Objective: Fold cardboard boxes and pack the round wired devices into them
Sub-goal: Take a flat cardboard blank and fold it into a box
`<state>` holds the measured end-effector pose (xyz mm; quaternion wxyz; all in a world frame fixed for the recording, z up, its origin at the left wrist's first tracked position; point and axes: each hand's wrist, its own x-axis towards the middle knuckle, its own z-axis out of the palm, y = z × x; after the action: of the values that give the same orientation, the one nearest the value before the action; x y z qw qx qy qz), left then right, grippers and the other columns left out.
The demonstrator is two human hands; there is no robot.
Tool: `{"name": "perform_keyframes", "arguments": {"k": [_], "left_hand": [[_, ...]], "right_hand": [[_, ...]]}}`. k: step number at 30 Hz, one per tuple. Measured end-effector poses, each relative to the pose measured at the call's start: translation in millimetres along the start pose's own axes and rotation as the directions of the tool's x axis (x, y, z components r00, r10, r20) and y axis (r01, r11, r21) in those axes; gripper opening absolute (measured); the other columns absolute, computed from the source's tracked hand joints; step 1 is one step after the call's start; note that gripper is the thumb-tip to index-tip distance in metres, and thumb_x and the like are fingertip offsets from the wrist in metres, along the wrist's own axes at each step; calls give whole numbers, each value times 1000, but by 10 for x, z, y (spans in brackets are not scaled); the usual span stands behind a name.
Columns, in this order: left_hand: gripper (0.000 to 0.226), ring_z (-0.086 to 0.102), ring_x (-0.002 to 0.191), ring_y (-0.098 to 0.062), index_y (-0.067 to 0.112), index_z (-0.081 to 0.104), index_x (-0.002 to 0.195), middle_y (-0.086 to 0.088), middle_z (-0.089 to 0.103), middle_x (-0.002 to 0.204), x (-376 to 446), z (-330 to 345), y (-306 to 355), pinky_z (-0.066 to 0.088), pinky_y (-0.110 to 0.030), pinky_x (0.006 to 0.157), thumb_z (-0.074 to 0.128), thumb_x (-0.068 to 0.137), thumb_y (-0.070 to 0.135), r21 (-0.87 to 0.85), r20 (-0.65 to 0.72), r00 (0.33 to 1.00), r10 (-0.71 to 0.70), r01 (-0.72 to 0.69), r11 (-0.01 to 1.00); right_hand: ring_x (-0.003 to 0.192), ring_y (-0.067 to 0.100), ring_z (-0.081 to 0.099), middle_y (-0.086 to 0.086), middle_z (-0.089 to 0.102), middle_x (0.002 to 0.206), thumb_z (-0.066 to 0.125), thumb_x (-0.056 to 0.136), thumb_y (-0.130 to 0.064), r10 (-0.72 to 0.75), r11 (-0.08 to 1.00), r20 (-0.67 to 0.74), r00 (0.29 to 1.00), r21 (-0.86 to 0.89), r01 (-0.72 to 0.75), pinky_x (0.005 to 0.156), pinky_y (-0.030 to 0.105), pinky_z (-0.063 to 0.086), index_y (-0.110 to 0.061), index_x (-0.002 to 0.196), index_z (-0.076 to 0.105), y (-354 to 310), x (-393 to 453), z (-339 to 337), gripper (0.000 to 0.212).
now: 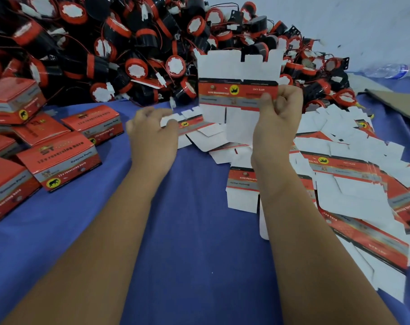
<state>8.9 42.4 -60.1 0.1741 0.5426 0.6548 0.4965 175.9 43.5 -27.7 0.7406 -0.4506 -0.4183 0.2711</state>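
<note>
My right hand (pixel 277 123) pinches a flat, unfolded red-and-white box blank (pixel 234 90) by its right edge and holds it upright above the blue cloth. My left hand (pixel 152 134) hovers to the left of the blank with loosely curled fingers and holds nothing; it looks blurred. A big heap of round black-and-red wired devices (pixel 133 55) fills the far left and centre behind the blank. Several flat box blanks (pixel 354 174) lie scattered on the right.
Several folded red boxes (pixel 58 160) are stacked at the left on the blue cloth (pixel 194 242). A brown cardboard sheet (pixel 396 102) and a clear plastic bottle (pixel 391 70) lie at the far right by a white wall.
</note>
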Motion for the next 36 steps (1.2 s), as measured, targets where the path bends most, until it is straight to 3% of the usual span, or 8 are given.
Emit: {"name": "perform_keyframes", "arguments": {"k": [3,5,14,17,24,27,30,36], "left_hand": [[47,50,127,-10,25,43,146,6,48,143,-36,-48,128,46,-19,99,49,100,13,-517,116,993,-1,62,854],[50,54,125,-10,20,36,148,2,52,142,-77,-84,190,50,-25,100,48,101,7,-627,106,989,101,-12,779],[66,40,137,-14,15,27,151,-7,40,147,-91,-79,204,38,-37,113,61,95,12,-543,-133,988,72,-134,829],[69,53,126,-12,11,32,147,-8,50,139,-132,-101,258,49,-26,100,66,88,19,-718,-16,999,36,-37,695],[57,57,127,-26,12,44,142,-12,57,138,-200,-113,312,45,-50,108,51,89,33,-796,147,989,21,106,595],[58,49,136,-25,11,39,150,-12,50,147,-234,-102,295,36,-48,116,37,101,43,-812,225,973,55,156,562],[75,51,134,-25,10,39,149,-11,54,144,-217,-154,271,37,-48,115,54,88,51,-758,267,954,137,120,641],[46,60,122,-34,-5,52,136,-21,66,125,-230,-223,308,48,-50,103,57,95,16,-753,199,977,82,99,651]], "right_hand": [[77,2,61,-7,66,82,52,95,3,67,989,114,991,124,-82,77,20,50,-19,87,52,22,-52,71,23],[70,-2,57,-17,63,71,50,92,5,62,988,203,977,124,-88,72,17,47,-19,82,54,28,-119,120,27],[85,-3,62,-23,68,86,54,84,-11,-42,995,427,903,101,-1,76,13,48,-33,94,63,34,-397,306,26],[97,5,65,-16,70,98,58,87,-9,-55,998,523,851,17,54,88,23,52,-31,104,65,80,-402,296,28],[121,4,54,-9,59,127,68,77,-4,-61,969,665,745,-138,204,100,28,48,-32,135,41,158,-444,358,70],[140,19,37,3,39,150,74,73,-6,-41,944,648,761,-225,243,113,45,36,-17,154,19,201,-451,414,98],[143,19,25,1,27,155,78,73,-17,-41,925,592,805,-281,255,116,47,29,-20,156,9,232,-475,400,108],[135,17,27,2,28,142,79,68,-28,-47,921,534,844,-305,244,114,41,33,-22,156,9,246,-491,389,113]]}}
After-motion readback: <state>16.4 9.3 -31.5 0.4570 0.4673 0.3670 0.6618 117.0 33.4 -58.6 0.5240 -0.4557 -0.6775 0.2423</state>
